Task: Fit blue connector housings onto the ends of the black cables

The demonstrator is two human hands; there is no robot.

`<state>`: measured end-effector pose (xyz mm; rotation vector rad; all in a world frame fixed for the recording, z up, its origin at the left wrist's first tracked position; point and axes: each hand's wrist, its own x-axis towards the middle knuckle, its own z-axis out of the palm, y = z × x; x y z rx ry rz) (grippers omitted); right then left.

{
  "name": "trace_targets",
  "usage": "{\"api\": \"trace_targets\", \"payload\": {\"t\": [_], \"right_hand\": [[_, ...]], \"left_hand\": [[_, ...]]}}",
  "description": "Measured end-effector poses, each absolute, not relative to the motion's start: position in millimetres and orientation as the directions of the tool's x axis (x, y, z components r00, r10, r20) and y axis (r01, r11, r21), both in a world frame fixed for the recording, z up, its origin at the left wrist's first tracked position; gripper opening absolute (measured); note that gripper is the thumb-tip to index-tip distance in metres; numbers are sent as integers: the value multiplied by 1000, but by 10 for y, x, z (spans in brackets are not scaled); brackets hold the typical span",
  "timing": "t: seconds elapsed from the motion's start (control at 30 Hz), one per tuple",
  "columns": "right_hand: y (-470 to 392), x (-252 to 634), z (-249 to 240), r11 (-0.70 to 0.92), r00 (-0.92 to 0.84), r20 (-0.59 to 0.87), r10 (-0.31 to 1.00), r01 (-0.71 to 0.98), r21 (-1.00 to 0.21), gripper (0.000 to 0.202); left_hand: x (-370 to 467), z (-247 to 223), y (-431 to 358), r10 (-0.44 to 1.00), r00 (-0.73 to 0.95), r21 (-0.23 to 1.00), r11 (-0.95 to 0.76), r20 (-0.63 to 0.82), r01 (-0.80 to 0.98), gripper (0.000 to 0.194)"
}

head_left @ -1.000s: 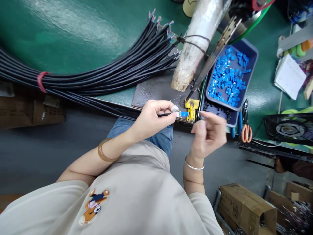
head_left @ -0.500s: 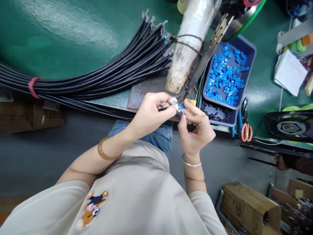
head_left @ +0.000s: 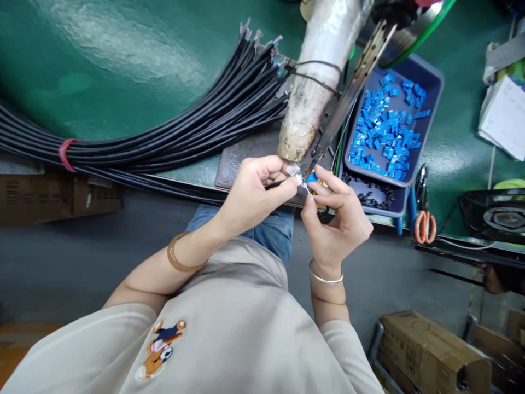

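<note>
My left hand (head_left: 262,183) is closed, pinching the end of a black cable (head_left: 275,184) where a whitish piece (head_left: 293,169) shows at the fingertips. My right hand (head_left: 338,213) meets it from the right, its thumb and fingers closed around a thin white wire (head_left: 305,187). By the right index fingertip is a small blue piece (head_left: 312,177); whether the fingers grip it too I cannot tell. The tip of a mounted soldering iron (head_left: 324,139) comes down between both hands, at the wire. Fingers partly hide the joint.
A bundle of black cables (head_left: 164,143), tied with a red band (head_left: 65,155), lies left. A wrapped white duct (head_left: 305,93) hangs over the hands. Right are a tray (head_left: 435,90) of blue pieces, a lower tray (head_left: 396,209) of black parts and orange-handled scissors (head_left: 425,226). Cardboard boxes (head_left: 435,350) stand below.
The view has shifted slightly, so the trays and scissors appear farther right. Both hands keep their grip at the iron's tip, with hardly any movement between them.
</note>
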<state>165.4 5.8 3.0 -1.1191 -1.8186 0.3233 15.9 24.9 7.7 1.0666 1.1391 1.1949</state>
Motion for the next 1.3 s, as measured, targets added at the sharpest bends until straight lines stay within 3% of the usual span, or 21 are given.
{"api": "trace_targets", "payload": {"t": [0.27,0.93,1.3], "right_hand": [[37,1701,12,572,-183,606,774,612,-546,13],[86,1687,95,565,-175,612,771,631,-531,14],[83,1674,134,560,-176,598,782,620,-550,16]], "left_hand": [[140,76,233,988,104,985,125,-114,-115,15],[139,62,251,993,91,986,92,-80,-137,9],[141,124,273,987,89,968,148,-132,-201,7]]}}
